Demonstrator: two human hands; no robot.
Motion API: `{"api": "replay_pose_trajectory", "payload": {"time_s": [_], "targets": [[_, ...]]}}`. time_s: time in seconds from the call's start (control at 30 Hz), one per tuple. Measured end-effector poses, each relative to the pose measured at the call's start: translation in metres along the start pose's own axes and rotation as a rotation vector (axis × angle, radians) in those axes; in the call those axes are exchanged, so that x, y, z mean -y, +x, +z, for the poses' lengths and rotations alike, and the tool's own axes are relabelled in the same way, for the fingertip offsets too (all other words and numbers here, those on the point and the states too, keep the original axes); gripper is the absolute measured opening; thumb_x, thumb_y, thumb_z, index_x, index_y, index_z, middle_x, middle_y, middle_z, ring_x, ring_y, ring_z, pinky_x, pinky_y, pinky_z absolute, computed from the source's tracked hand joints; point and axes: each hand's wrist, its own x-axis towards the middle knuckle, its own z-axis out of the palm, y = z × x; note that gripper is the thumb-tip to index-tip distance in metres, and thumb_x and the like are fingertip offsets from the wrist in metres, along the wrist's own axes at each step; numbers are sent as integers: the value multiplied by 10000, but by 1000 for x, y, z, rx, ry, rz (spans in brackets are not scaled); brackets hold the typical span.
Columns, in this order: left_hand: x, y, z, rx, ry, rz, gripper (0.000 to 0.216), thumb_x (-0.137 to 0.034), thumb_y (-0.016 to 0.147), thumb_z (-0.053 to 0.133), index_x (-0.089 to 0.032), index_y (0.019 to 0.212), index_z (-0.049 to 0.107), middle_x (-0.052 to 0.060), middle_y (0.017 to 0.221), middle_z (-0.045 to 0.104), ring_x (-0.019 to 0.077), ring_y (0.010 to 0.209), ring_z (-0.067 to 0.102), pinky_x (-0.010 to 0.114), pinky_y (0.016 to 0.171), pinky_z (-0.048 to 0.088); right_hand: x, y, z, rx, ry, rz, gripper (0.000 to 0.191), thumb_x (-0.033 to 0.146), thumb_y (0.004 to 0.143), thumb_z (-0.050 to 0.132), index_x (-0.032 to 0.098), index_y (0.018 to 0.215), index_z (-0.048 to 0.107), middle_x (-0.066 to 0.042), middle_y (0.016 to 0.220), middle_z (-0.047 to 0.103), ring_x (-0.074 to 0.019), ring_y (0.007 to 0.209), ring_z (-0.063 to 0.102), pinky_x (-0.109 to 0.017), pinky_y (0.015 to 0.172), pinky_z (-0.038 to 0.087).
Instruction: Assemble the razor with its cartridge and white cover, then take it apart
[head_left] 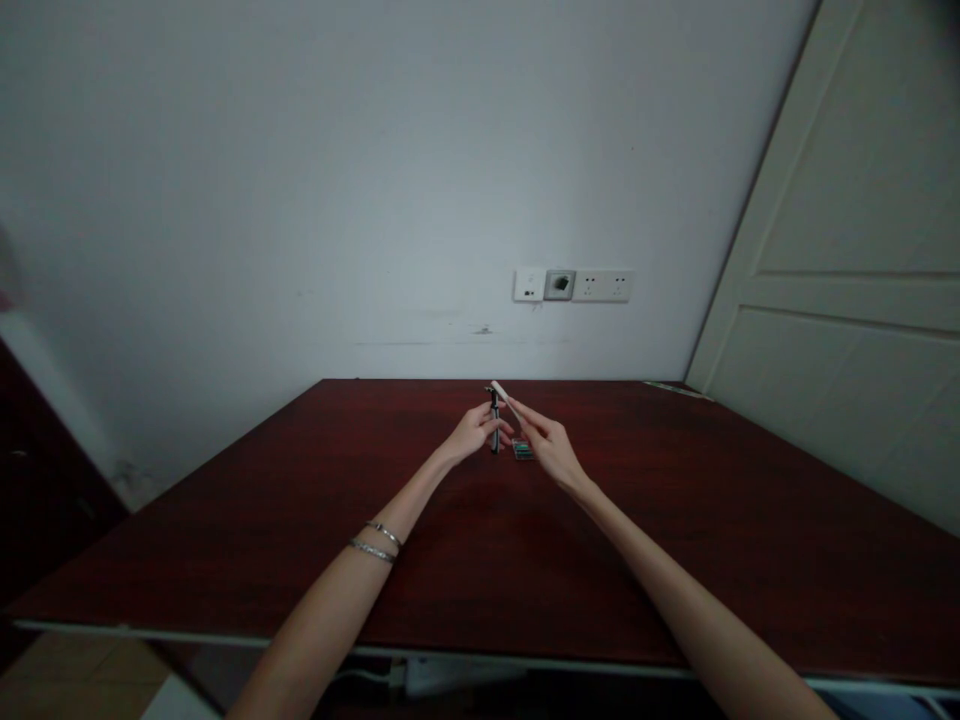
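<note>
Both arms reach out over a dark red table (225, 540). My left hand (471, 432) is closed round a thin dark upright handle, which looks like a razor (494, 420). My right hand (549, 447) pinches a small white strip (504, 394) that slants up to the top of the handle. A small green and dark pack (523, 451) lies on the table just under my right hand. Two thin bracelets (377, 540) sit on my left forearm.
A white wall rises behind the table, with a row of sockets (573, 285) on it. A pale door (847, 300) stands at the right. Dark furniture (37, 480) shows at the left edge. Something white lies under the table's near edge (442, 676).
</note>
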Motion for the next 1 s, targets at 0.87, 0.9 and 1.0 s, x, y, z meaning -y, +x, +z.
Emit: {"api": "replay_pose_trajectory", "payload": {"time_s": [0.87,0.9,1.0], "targets": [[1,0,0,-79,177,79,261,-137,769,509,-112,1028,488,19,665,615,111,513,604,194,464,458,3,-4,-5,-1,-171,-83,405,314,836,440,260,1219,558,8,880,698,-148,590,579,-309,612,509],[2,0,0,-83,180,76,255,-132,765,508,-111,1019,492,18,660,615,111,510,604,192,461,456,2,-4,-6,6,-178,-86,403,310,835,442,256,1216,562,9,862,700,-152,602,588,-312,627,510],[4,0,-2,-97,178,70,248,-127,755,515,-107,1002,500,18,654,614,110,503,603,190,457,453,0,-4,-7,22,-166,-80,394,314,826,461,254,1197,579,-5,881,705,-196,727,625,-333,662,515]]}}
